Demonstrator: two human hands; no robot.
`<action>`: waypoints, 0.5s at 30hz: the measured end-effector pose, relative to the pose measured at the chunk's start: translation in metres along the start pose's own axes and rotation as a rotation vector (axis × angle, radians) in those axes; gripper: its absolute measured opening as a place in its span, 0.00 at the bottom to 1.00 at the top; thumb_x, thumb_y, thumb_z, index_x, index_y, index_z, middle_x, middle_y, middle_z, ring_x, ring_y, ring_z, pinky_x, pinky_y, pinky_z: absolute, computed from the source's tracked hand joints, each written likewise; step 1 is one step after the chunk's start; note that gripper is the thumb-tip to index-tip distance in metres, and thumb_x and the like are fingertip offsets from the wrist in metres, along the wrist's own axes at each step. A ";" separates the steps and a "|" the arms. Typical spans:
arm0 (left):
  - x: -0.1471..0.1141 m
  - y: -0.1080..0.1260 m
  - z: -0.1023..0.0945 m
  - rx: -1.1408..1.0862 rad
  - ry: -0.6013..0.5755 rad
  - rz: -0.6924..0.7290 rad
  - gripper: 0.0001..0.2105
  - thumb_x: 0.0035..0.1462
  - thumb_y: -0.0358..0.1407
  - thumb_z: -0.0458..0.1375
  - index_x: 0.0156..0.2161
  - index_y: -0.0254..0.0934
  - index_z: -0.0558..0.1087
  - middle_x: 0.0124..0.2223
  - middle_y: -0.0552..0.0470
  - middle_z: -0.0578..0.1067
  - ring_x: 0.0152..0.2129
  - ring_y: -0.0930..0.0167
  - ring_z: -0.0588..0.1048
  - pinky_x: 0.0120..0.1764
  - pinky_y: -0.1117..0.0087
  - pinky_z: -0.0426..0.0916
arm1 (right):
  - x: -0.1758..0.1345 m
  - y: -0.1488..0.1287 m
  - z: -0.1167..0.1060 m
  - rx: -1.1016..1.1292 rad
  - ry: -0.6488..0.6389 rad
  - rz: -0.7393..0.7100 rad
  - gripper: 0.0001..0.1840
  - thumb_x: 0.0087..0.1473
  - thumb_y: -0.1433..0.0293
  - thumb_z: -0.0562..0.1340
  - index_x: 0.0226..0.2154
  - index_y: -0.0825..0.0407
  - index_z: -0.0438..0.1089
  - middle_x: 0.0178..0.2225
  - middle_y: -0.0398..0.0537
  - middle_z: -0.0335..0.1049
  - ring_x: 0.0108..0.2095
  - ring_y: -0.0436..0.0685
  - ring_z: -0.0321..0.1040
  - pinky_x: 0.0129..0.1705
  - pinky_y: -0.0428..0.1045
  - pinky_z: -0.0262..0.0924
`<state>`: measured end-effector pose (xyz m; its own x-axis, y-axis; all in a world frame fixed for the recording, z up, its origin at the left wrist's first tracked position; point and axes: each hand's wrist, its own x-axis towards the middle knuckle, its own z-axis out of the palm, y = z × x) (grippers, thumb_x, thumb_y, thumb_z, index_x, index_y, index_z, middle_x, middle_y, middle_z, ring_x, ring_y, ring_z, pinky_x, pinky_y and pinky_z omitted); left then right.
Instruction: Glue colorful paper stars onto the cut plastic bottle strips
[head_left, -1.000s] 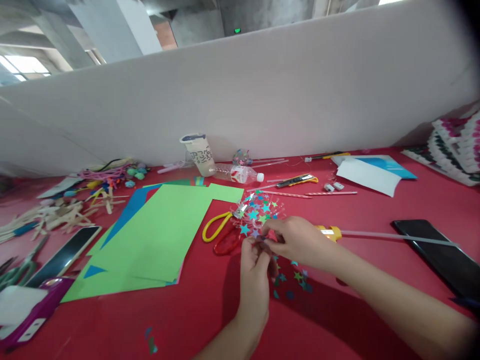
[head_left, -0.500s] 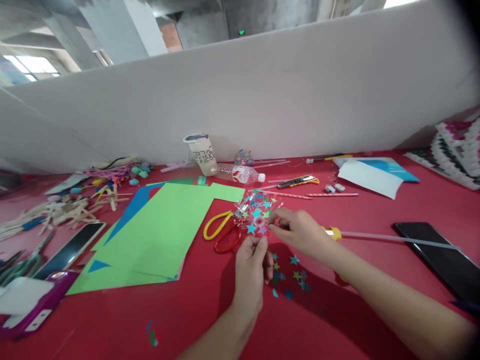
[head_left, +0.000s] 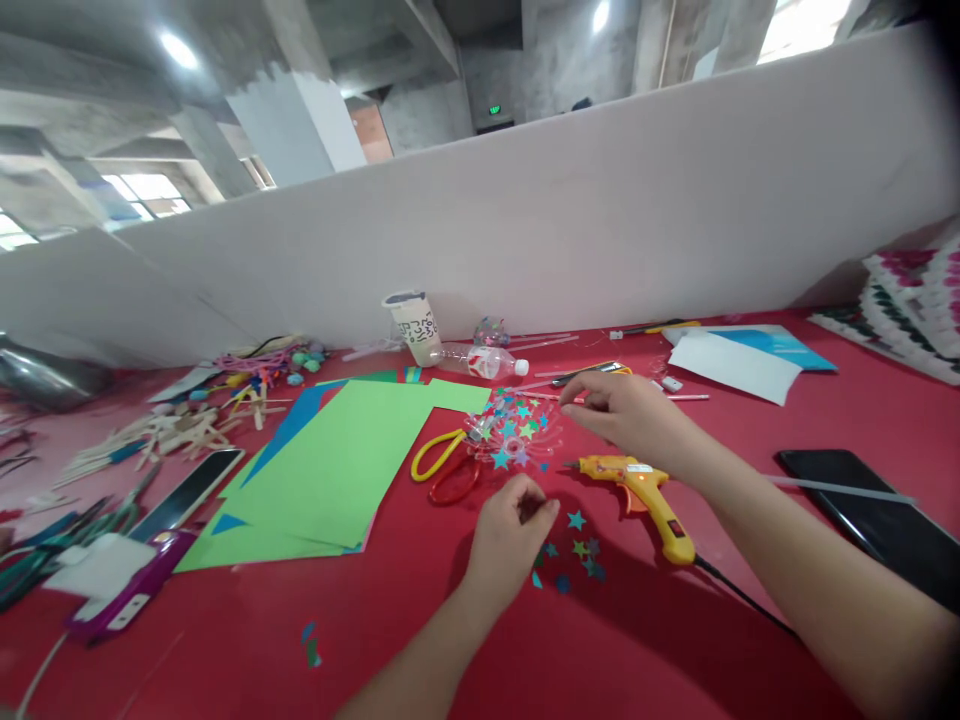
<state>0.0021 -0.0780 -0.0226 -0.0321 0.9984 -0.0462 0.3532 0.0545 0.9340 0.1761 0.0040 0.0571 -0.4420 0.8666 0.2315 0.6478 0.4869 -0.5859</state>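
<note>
A clear plastic piece cut into a flower-like fringe [head_left: 513, 447] lies on the red table, covered with several coloured paper stars [head_left: 500, 459]. My left hand [head_left: 510, 530] is just in front of it, thumb and forefinger pressed together; anything between them is too small to make out. Above and right of the plastic flower, my right hand [head_left: 626, 405] is apart from it, fingers loosely bent with a gap to the thumb and nothing visible in them. Loose stars [head_left: 576, 521] lie beside my left hand. Scissors with yellow and red handles [head_left: 439, 455] touch the flower's left side.
A yellow hot glue gun [head_left: 626, 470] lies below my right hand, its cord running right. Green paper sheets [head_left: 322, 470] cover the left. A bottle [head_left: 480, 361], paper cup [head_left: 415, 325] and utility knife [head_left: 589, 374] lie behind; a black phone [head_left: 862, 510] is at right.
Both hands have left the plastic flower: my right hand moved up and right, my left slightly down and right. More of the glue gun shows. The view has tilted up a little.
</note>
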 end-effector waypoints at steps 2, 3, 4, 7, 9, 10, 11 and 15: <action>0.002 0.002 -0.010 0.026 -0.025 -0.036 0.09 0.49 0.38 0.56 0.21 0.39 0.66 0.17 0.60 0.62 0.16 0.74 0.60 0.22 0.73 0.52 | -0.001 0.001 -0.002 -0.036 -0.035 -0.045 0.08 0.53 0.68 0.54 0.32 0.50 0.68 0.18 0.39 0.62 0.18 0.48 0.56 0.20 0.44 0.44; 0.003 0.003 -0.016 0.027 -0.032 -0.044 0.09 0.48 0.37 0.57 0.19 0.38 0.67 0.17 0.59 0.63 0.17 0.74 0.61 0.23 0.73 0.52 | -0.002 0.000 0.000 -0.053 -0.064 -0.075 0.07 0.51 0.69 0.55 0.32 0.50 0.69 0.19 0.39 0.64 0.18 0.48 0.57 0.21 0.44 0.44; 0.004 0.003 -0.022 0.021 -0.020 -0.039 0.09 0.45 0.35 0.59 0.18 0.37 0.68 0.18 0.58 0.65 0.19 0.74 0.62 0.24 0.73 0.53 | -0.004 0.000 0.003 -0.069 -0.095 -0.106 0.08 0.50 0.70 0.56 0.32 0.50 0.70 0.20 0.40 0.65 0.19 0.48 0.58 0.21 0.44 0.44; 0.005 -0.002 -0.034 -0.029 0.063 -0.058 0.03 0.41 0.32 0.61 0.24 0.37 0.72 0.23 0.57 0.69 0.20 0.74 0.63 0.24 0.74 0.56 | -0.007 -0.002 0.015 -0.117 -0.161 -0.186 0.14 0.46 0.75 0.58 0.37 0.49 0.71 0.22 0.42 0.68 0.22 0.50 0.62 0.23 0.45 0.45; 0.007 -0.009 -0.035 -0.110 0.115 -0.110 0.08 0.42 0.33 0.60 0.32 0.36 0.70 0.25 0.57 0.69 0.16 0.76 0.63 0.20 0.75 0.54 | -0.008 -0.003 0.020 -0.141 -0.175 -0.205 0.15 0.45 0.76 0.59 0.38 0.49 0.71 0.23 0.44 0.69 0.25 0.52 0.64 0.24 0.45 0.46; 0.008 -0.012 -0.032 -0.161 0.140 -0.135 0.11 0.44 0.34 0.59 0.36 0.37 0.68 0.29 0.55 0.70 0.16 0.76 0.65 0.18 0.75 0.54 | -0.008 -0.003 0.020 -0.148 -0.174 -0.203 0.14 0.46 0.76 0.59 0.37 0.49 0.71 0.23 0.44 0.70 0.25 0.53 0.65 0.25 0.46 0.47; 0.011 -0.014 -0.029 -0.215 0.166 -0.148 0.13 0.45 0.33 0.57 0.39 0.37 0.64 0.34 0.52 0.71 0.18 0.76 0.68 0.17 0.76 0.56 | -0.008 -0.002 0.019 -0.152 -0.167 -0.192 0.12 0.47 0.75 0.60 0.37 0.50 0.71 0.24 0.44 0.70 0.26 0.53 0.66 0.25 0.46 0.49; 0.028 -0.018 -0.015 -0.373 0.284 -0.137 0.17 0.44 0.30 0.56 0.40 0.40 0.55 0.39 0.53 0.68 0.19 0.77 0.71 0.18 0.76 0.60 | 0.000 0.005 0.011 -0.138 -0.084 -0.082 0.10 0.56 0.68 0.58 0.41 0.53 0.68 0.35 0.47 0.70 0.33 0.54 0.68 0.34 0.50 0.62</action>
<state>-0.0188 -0.0515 -0.0354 -0.3268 0.9364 -0.1281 -0.0297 0.1252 0.9917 0.1727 0.0051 0.0459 -0.5433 0.8141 0.2052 0.6840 0.5709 -0.4540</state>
